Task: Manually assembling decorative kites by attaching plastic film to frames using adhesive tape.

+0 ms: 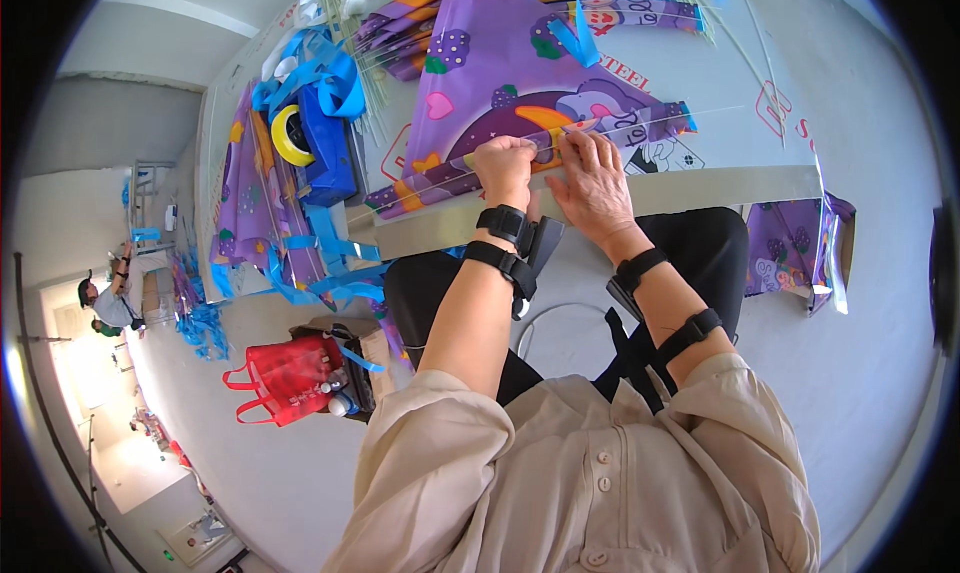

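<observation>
A purple kite sheet [470, 83], printed with fruit, stars and a cartoon figure, lies spread on the table in front of me. Along its near edge runs a thin pale rod [650, 121]. My left hand [503, 170] is closed in a pinch on that edge, near the middle. Just to its right, my right hand [592, 181] lies palm down with fingers stretched over the same edge. The palms hide part of the sheet and rod beneath them. Both my wrists carry black straps and small devices.
On the left stands a blue tape dispenser [325, 158] with a yellow tape roll [291, 136], beside tangled blue ribbon [335, 83]. More folded purple sheets [405, 28] lie at the back. A red bag [290, 378] sits on the floor at left. Another person [115, 298] is far left.
</observation>
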`<act>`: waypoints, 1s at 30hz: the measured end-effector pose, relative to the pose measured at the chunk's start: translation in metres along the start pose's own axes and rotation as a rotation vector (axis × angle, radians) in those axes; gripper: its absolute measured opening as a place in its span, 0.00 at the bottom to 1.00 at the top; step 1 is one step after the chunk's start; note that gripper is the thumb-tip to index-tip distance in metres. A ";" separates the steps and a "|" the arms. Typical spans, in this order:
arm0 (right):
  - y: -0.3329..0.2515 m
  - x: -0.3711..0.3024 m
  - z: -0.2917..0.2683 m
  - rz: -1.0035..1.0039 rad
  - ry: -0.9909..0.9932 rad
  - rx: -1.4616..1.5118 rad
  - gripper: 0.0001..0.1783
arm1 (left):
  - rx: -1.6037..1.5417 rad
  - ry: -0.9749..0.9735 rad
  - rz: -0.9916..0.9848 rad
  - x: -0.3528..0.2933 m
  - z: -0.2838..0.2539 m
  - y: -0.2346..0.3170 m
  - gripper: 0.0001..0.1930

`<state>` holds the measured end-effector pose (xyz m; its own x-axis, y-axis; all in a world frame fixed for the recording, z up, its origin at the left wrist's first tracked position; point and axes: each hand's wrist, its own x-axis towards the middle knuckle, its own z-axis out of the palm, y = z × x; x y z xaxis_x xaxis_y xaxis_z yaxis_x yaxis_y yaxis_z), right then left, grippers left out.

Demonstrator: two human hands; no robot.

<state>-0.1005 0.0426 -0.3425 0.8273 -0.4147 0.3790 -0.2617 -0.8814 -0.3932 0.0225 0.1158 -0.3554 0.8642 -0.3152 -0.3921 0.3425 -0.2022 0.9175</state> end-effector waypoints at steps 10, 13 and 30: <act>0.003 0.002 -0.003 -0.020 0.003 0.002 0.30 | 0.819 0.087 -0.025 0.012 -0.007 0.039 0.19; 0.003 0.008 -0.003 -0.052 -0.043 0.027 0.30 | 0.862 0.107 0.063 0.030 -0.016 0.034 0.15; 0.039 0.046 -0.024 -0.146 -0.264 -0.046 0.06 | 1.212 -0.332 0.827 -0.012 -0.034 0.036 0.04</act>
<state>-0.0848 -0.0163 -0.3206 0.9567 -0.2154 0.1957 -0.1479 -0.9391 -0.3103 0.0371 0.1440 -0.3153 0.4782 -0.8771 0.0451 -0.8340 -0.4374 0.3364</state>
